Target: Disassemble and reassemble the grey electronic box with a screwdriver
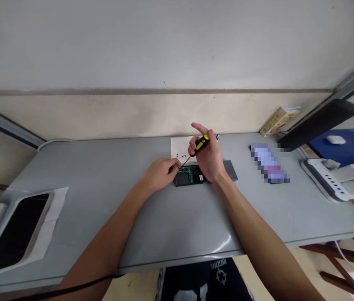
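A small black device with an exposed green circuit board point(189, 174) lies in the middle of the grey table point(170, 217). My right hand point(210, 156) is closed round a yellow-and-black screwdriver point(200, 144), forefinger stretched over its top, the thin shaft slanting down-left to the board. My left hand point(161, 173) rests on the table with curled fingers, pinching at the board's left edge where the screwdriver tip meets it. A white sheet of paper point(179, 148) with several tiny dark screws lies just behind the device.
A blurred flat object point(269, 164) lies to the right, a yellowish box point(278, 120) by the wall. A white power strip point(327, 179) sits at the right edge. A dark-screened device on white wrapping point(16, 230) rests at the left. A black cable crosses the front edge.
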The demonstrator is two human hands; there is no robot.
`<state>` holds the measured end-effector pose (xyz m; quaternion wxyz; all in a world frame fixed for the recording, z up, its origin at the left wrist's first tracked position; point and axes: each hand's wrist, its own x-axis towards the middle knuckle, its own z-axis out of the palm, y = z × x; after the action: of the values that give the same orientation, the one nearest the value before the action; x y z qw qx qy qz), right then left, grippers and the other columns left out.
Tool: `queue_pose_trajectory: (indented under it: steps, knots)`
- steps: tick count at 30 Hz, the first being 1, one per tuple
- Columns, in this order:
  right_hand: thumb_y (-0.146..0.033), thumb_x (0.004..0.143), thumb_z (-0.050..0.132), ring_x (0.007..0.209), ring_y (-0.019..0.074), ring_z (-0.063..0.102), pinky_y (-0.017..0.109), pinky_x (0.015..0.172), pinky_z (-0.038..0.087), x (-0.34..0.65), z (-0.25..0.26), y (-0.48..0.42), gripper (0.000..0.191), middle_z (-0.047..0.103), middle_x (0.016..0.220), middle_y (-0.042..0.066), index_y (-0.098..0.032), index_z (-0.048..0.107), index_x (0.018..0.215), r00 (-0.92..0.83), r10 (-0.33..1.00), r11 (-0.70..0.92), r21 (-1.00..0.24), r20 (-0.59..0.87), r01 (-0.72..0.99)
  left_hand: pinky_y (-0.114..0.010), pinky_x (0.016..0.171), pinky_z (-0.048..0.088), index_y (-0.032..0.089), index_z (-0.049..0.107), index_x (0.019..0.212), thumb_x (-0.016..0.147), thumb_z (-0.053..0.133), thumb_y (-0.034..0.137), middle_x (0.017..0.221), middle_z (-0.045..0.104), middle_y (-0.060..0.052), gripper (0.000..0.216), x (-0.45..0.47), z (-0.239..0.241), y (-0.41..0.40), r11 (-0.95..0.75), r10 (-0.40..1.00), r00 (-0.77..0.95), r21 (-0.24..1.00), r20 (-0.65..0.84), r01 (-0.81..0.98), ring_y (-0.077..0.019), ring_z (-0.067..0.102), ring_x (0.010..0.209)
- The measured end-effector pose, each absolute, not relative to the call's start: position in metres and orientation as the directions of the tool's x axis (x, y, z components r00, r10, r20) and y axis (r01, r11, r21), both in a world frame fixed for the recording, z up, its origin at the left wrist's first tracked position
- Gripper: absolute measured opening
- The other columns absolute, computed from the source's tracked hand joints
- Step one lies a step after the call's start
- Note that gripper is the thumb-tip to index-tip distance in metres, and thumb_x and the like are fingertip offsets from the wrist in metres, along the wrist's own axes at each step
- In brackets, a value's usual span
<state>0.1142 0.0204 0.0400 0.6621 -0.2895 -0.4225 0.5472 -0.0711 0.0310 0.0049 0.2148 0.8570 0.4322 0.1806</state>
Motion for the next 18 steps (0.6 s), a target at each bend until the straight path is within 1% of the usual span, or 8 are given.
queue_pose_trajectory:
  steps: [2,5,6,8,11,13,16,18]
  knots:
    - [-0.065,0.095,0.053,0.068,0.0126,0.057,0.029,0.067,0.049,0.115,0.041,0.020,0.042,0.054,0.076,-0.001,-0.027,0.067,0.108,0.027,0.973,0.211,-0.834,0.230,-0.510,-0.027,0.071,0.045,0.023,0.070,0.098,0.096,0.044,0.020,0.089,0.074,0.000,0.027,-0.070,0.005,0.030,-0.524,0.824,0.553,0.535,0.122,0.663,-0.0163,0.066,0.075]
    - [-0.062,0.087,0.068,0.076,0.0119,0.063,0.029,0.072,0.052,0.116,0.038,0.021,0.038,0.062,0.090,0.000,-0.025,0.061,0.091,0.039,0.975,0.208,-0.843,0.217,-0.496,-0.028,0.071,0.045,0.023,0.070,0.096,0.095,0.044,0.020,0.087,0.074,-0.001,0.026,-0.069,0.004,0.030,-0.528,0.825,0.552,0.516,0.122,0.674,-0.0167,0.065,0.074]
    - [-0.062,0.084,0.071,0.074,0.0116,0.064,0.029,0.072,0.052,0.116,0.036,0.021,0.040,0.063,0.092,-0.001,-0.025,0.056,0.088,0.045,0.975,0.213,-0.851,0.219,-0.480,-0.028,0.070,0.044,0.023,0.070,0.096,0.095,0.044,0.020,0.086,0.073,-0.001,0.025,-0.069,0.004,0.030,-0.531,0.824,0.553,0.504,0.122,0.681,-0.0168,0.064,0.073]
    - [-0.062,0.082,0.074,0.065,0.0109,0.061,0.029,0.067,0.050,0.115,0.034,0.022,0.045,0.061,0.081,-0.004,-0.026,0.047,0.086,0.060,0.970,0.239,-0.868,0.237,-0.434,-0.028,0.069,0.044,0.023,0.070,0.096,0.095,0.044,0.021,0.085,0.073,-0.001,0.025,-0.068,0.003,0.031,-0.539,0.823,0.555,0.480,0.123,0.692,-0.0170,0.064,0.071]
    - [-0.062,0.083,0.073,0.054,0.0099,0.048,0.027,0.058,0.043,0.112,0.034,0.022,0.047,0.046,0.061,-0.009,-0.026,0.042,0.083,0.089,0.957,0.291,-0.880,0.278,-0.375,-0.028,0.069,0.044,0.022,0.070,0.096,0.095,0.044,0.021,0.088,0.075,-0.002,0.026,-0.069,0.001,0.032,-0.544,0.821,0.557,0.470,0.127,0.695,-0.0174,0.065,0.073]
    - [-0.068,0.088,0.063,0.053,0.0100,0.041,0.027,0.055,0.039,0.111,0.037,0.022,0.044,0.041,0.059,-0.008,-0.026,0.048,0.085,0.084,0.956,0.291,-0.865,0.281,-0.409,-0.028,0.070,0.045,0.022,0.070,0.097,0.096,0.044,0.021,0.089,0.075,-0.003,0.026,-0.069,0.000,0.032,-0.550,0.816,0.562,0.474,0.131,0.688,-0.0177,0.066,0.075]
    - [-0.071,0.095,0.045,0.057,0.0122,0.045,0.030,0.059,0.041,0.110,0.043,0.020,0.047,0.046,0.065,-0.004,-0.027,0.062,0.098,0.027,0.968,0.228,-0.835,0.248,-0.502,-0.028,0.069,0.044,0.023,0.070,0.098,0.096,0.044,0.022,0.088,0.075,-0.002,0.026,-0.069,0.000,0.033,-0.556,0.813,0.567,0.471,0.134,0.685,-0.0175,0.065,0.073]
    - [-0.066,0.096,0.049,0.065,0.0132,0.051,0.030,0.064,0.044,0.112,0.044,0.020,0.043,0.052,0.073,-0.001,-0.027,0.066,0.103,-0.004,0.974,0.192,-0.829,0.228,-0.526,-0.028,0.069,0.045,0.023,0.070,0.098,0.096,0.045,0.021,0.087,0.074,-0.002,0.025,-0.069,-0.001,0.033,-0.556,0.813,0.565,0.469,0.140,0.686,-0.0175,0.064,0.072]
